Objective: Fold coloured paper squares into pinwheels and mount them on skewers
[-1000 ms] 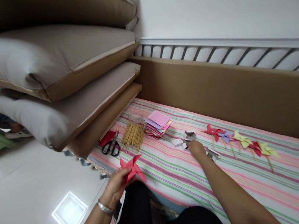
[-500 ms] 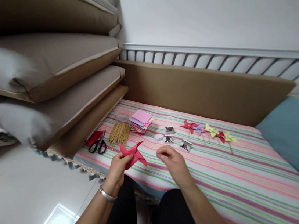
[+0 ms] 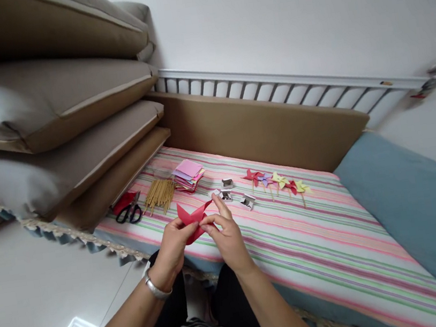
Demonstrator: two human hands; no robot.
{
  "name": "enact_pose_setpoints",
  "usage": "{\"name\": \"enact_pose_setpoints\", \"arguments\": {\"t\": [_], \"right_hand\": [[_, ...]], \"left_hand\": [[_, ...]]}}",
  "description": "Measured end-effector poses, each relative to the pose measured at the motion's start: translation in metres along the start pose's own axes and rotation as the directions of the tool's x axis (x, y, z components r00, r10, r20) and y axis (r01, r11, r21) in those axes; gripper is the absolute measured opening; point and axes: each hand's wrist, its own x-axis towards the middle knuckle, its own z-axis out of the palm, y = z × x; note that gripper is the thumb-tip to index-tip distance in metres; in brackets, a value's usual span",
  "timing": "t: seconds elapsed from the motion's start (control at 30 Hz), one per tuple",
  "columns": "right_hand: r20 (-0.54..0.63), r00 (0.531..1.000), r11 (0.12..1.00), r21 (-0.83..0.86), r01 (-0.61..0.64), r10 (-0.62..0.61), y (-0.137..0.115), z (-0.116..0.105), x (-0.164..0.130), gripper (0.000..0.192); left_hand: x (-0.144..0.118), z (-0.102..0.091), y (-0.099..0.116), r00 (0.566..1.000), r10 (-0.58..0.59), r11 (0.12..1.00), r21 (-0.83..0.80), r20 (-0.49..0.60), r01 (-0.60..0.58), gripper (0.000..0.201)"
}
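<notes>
Change since earlier frames: your right hand (image 3: 226, 238) is coming back from the small metal pieces (image 3: 234, 196) on the bed and is now meeting your left hand (image 3: 172, 247) at the red paper pinwheel (image 3: 192, 222). Your view is also swinging right, so more of the blue cushion (image 3: 418, 200) is showing.

Left hand: you are closing it on the pinwheel's lower left part, fingers wrapping the paper.

Right hand: you are pinching thumb and fingertips at the pinwheel's centre. Whether something small is sitting between them, I cannot tell.

Pinwheel position: you are holding it in the air, just above the near edge of the striped bedcover (image 3: 320, 257), over your lap.

Along the far side of the bedcover: finished pinwheels (image 3: 277, 181) are lying in a row, well apart from your hands.

Toward the left end: scissors (image 3: 129, 213), a bundle of wooden sticks (image 3: 159, 193) and a stack of coloured paper squares (image 3: 187, 174) are lying side by side, beside the stacked cushions (image 3: 55, 132).

Risk, folds: the paper points are looking loosely gathered. If your pinch is easing, they are likely springing open.

Risk, drop: you are working past the bed's edge, so anything small slipping from your fingers is probably falling to your lap or the floor.

Risk, tearing: pressing hard at the centre may be creasing or ripping the thin paper.
</notes>
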Motion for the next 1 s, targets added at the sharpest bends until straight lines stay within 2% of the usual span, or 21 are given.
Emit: {"name": "enact_pose_setpoints", "arguments": {"t": [0.2,0.77,1.0], "right_hand": [[-0.010,1.000,0.999,0.044,-0.027,0.028,-0.0030,-0.0025,-0.0014,0.009],[-0.026,0.995,0.991,0.092,-0.098,0.101,0.0034,-0.0046,-0.0013,0.005],[-0.012,0.978,0.966,0.163,-0.202,0.207,0.0054,-0.0069,0.0024,0.005]], "left_hand": [[-0.0047,0.0054,0.0010,0.999,0.018,1.000,-0.002,0.049,-0.018,0.018],[-0.0042,0.0077,-0.0011,0.997,0.029,0.999,0.038,0.071,-0.032,0.021],[-0.0019,0.0099,0.0004,0.992,0.027,0.998,0.045,0.120,-0.032,0.021]]}}
